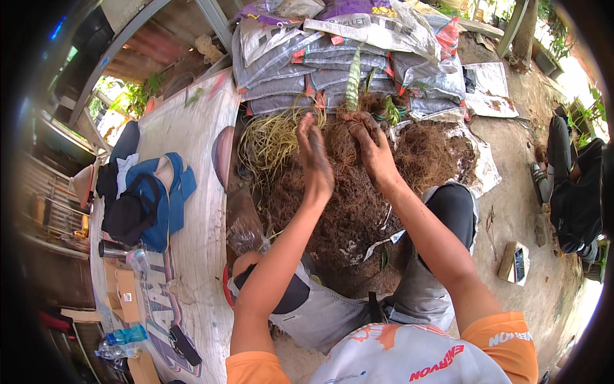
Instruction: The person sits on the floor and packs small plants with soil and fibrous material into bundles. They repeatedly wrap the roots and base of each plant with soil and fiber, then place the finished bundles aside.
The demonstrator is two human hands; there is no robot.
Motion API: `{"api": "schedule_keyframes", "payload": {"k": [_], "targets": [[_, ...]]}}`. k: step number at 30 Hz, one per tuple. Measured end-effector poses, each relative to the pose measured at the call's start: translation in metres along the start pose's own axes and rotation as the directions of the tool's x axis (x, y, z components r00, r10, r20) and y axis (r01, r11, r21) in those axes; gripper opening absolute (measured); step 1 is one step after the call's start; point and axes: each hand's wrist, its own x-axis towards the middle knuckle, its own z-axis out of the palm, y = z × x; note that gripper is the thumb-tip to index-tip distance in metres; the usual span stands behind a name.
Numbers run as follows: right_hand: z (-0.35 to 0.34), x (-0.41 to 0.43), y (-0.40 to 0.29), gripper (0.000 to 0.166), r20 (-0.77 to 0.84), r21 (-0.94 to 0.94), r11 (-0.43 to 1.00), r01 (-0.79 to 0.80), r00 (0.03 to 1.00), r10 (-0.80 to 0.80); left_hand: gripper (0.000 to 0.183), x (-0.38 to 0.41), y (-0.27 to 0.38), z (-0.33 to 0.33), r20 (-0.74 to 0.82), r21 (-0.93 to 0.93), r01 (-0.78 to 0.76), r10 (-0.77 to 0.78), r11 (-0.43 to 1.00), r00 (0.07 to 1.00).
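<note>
My right hand point(370, 150), dirty with soil, grips a brown fibrous root ball point(343, 144) wrapped round the foot of a snake plant with an upright mottled green leaf point(353, 79). To the left, my left hand point(314, 156) is raised with its palm turned towards the root ball and fingers together; nothing shows in it, and it looks slightly blurred. Below both hands lies a wide heap of brown coconut fibre point(345, 206). A bundle of yellow-green strands point(273, 141) lies left of the heap. A small leafy plant point(391, 111) stands right of the snake plant.
Stacked grey sacks point(350, 60) rise beyond the heap. More fibre point(427, 149) lies on a white sack point(487, 163) at right. On the left, a wooden table point(206, 269) bears a blue bag point(175, 201), bottles and boxes. Another person point(578, 192) is at far right, near a phone point(519, 264).
</note>
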Motion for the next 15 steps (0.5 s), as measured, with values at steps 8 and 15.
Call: {"api": "schedule_keyframes", "payload": {"k": [8, 15], "targets": [[0.003, 0.003, 0.030, 0.058, 0.240, -0.747, 0.525, 0.409, 0.901, -0.360, 0.053, -0.015, -0.005, -0.016, 0.044, -0.363, 0.406, -0.420, 0.839, 0.907], [0.018, -0.005, 0.011, 0.052, 0.008, 0.193, 0.975, -0.115, 0.993, 0.115, 0.041, -0.006, 0.002, -0.019, -0.065, -0.546, 0.317, -0.417, 0.776, 0.907]]}}
